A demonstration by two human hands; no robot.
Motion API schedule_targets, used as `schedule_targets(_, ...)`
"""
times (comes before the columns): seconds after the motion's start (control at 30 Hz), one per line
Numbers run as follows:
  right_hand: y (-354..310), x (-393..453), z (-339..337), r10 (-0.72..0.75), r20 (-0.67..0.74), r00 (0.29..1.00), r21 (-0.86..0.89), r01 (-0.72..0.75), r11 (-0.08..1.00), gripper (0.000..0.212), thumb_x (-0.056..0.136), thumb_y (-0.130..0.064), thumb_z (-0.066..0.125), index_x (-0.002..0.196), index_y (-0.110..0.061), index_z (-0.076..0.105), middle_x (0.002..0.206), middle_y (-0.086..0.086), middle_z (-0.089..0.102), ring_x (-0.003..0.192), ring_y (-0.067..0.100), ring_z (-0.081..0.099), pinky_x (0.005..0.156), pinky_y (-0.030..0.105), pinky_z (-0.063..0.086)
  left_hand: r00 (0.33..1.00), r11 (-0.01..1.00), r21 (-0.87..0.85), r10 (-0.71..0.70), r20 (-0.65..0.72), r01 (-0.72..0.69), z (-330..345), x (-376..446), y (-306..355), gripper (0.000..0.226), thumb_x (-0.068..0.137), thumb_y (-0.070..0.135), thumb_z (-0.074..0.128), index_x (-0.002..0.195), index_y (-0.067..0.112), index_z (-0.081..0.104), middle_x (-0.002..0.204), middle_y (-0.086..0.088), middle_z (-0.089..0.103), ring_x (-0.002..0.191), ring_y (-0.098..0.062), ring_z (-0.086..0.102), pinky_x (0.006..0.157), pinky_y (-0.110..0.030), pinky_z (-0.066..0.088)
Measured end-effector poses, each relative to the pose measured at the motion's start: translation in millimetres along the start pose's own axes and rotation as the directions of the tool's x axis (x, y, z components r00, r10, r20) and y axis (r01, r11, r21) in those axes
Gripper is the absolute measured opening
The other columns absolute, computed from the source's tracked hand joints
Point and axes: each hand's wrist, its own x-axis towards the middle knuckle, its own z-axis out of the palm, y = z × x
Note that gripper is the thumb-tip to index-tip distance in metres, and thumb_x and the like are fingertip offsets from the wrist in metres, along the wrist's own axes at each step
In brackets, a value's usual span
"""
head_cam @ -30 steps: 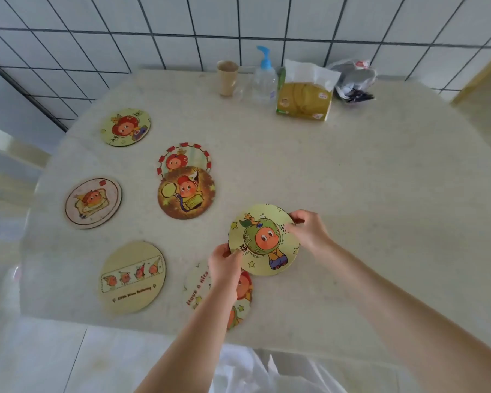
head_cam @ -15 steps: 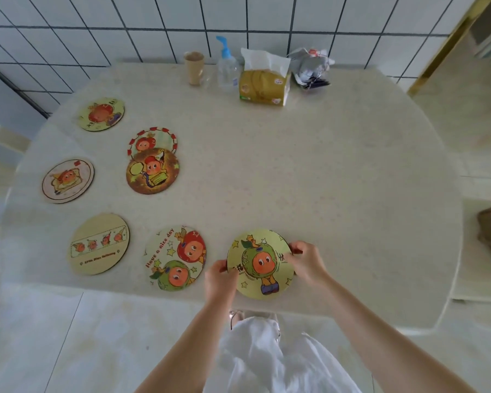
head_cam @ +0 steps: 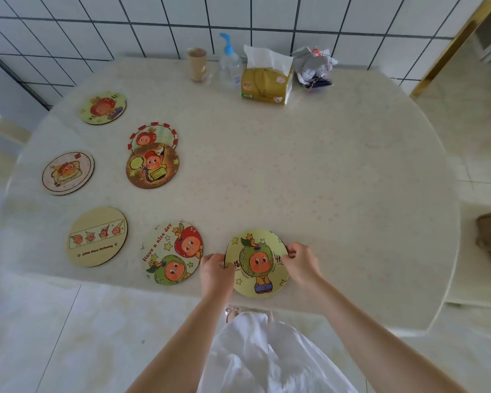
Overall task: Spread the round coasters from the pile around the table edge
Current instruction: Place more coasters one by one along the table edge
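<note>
Step in hand: we set the green-fruit coaster [head_cam: 257, 263] at the near table [head_cam: 338, 194] edge, just right of the "Have a nice day" coaster [head_cam: 172, 253]. Left hand [head_cam: 214, 269] pinches its left rim, right hand [head_cam: 301, 262] its right rim, forearms converging (coaster looks flat, contact w/ table unclear). Next, we judge: release, then the two-coaster pile [head_cam: 152, 157] farther in.

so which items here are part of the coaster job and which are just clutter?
Job:
- yellow-green coaster, held by left hand and right hand
- remaining pile
- four coasters already laid out, e.g. "Have a nice day" coaster

Clutter:
- paper cup
- pump bottle
- tissue pack
- crumpled bag
</note>
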Motion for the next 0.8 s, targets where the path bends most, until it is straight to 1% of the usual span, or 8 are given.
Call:
schedule_targets(0.07,0,-2,-1,-0.016,-0.009,1.000,-0.009,0.016,1.000,0.015,0.086,-0.010,0.054,0.096,-0.008,0.065,0.098,0.007,0.063,0.091,0.025,0.060,0.067,0.028,0.042,0.999,1.000,-0.001,0.028,-0.019,-0.028,0,-2,0,0.012,0.085,0.002,0.056,0.093,0.008,0.063,0.109,-0.004,0.052,0.089,-0.019,0.053,0.071,-0.023,0.040)
schedule_targets(0.13,0,-4,-3,-0.020,-0.008,1.000,0.003,0.020,1.000,0.013,0.088,-0.012,0.052,0.092,-0.010,0.064,0.089,0.005,0.064,0.082,0.023,0.058,0.061,0.028,0.044,1.000,0.999,-0.026,0.025,0.006,-0.024,0,-4,2,0.013,0.086,0.004,0.055,0.091,0.012,0.063,0.097,-0.001,0.060,0.073,-0.013,0.054,0.056,-0.020,0.038)
schedule_targets(0.2,1,-5,-7,-0.001,0.009,1.000,0.065,0.000,0.998,0.013,0.088,-0.012,0.051,0.090,-0.012,0.064,0.085,0.005,0.064,0.082,0.026,0.061,0.068,0.032,0.054,0.999,0.997,-0.080,0.024,0.023,-0.022,1,-7,3,0.015,0.086,0.005,0.055,0.088,0.017,0.062,0.083,0.003,0.064,0.064,-0.008,0.054,0.051,-0.021,0.039)
schedule_targets(0.33,12,-10,-20,0.025,0.026,0.999,0.223,-0.030,0.974,0.014,0.090,-0.012,0.052,0.091,-0.013,0.065,0.092,0.012,0.068,0.094,0.034,0.067,0.081,0.054,0.057,0.998,0.987,-0.162,0.031,0.055,-0.021,7,-12,9,0.018,0.085,0.006,0.056,0.094,0.017,0.067,0.082,0.005,0.067,0.072,-0.014,0.060,0.058,-0.027,0.046)
schedule_targets(0.43,24,-11,-39,0.029,-0.010,1.000,0.287,-0.025,0.958,0.013,0.089,-0.012,0.054,0.093,-0.017,0.066,0.093,0.008,0.068,0.092,0.030,0.067,0.081,0.054,0.058,0.992,0.980,-0.196,0.055,0.112,-0.032,18,-19,20,0.020,0.083,0.006,0.056,0.091,0.021,0.068,0.083,0.004,0.068,0.075,-0.017,0.062,0.067,-0.033,0.052)
schedule_targets(0.6,52,-11,-79,0.093,-0.095,0.991,0.355,-0.053,0.933,0.017,0.088,-0.010,0.054,0.099,-0.015,0.067,0.097,0.008,0.069,0.094,0.029,0.067,0.081,0.050,0.059,0.964,0.981,-0.161,0.145,0.223,-0.110,56,-33,42,0.021,0.082,0.007,0.055,0.072,0.024,0.062,0.065,0.005,0.058,0.061,-0.015,0.053,0.062,-0.033,0.052)
schedule_targets(0.7,75,-11,-102,0.136,-0.141,0.981,0.377,-0.073,0.923,0.018,0.088,-0.010,0.053,0.099,-0.016,0.066,0.096,0.005,0.069,0.095,0.029,0.067,0.084,0.051,0.058,0.944,0.980,-0.136,0.176,0.279,-0.142,83,-44,53,0.012,0.083,0.007,0.056,0.080,0.015,0.065,0.068,0.005,0.058,0.060,-0.013,0.052,0.055,-0.027,0.046)
schedule_targets(0.8,95,-11,-117,0.173,-0.176,0.969,0.387,-0.093,0.917,0.019,0.087,-0.008,0.053,0.096,-0.019,0.065,0.096,0.005,0.069,0.096,0.029,0.067,0.088,0.052,0.056,0.915,0.981,-0.130,0.184,0.360,-0.146,107,-52,61,0.015,0.085,0.008,0.057,0.095,0.015,0.067,0.082,0.001,0.068,0.071,-0.016,0.060,0.065,-0.033,0.051)
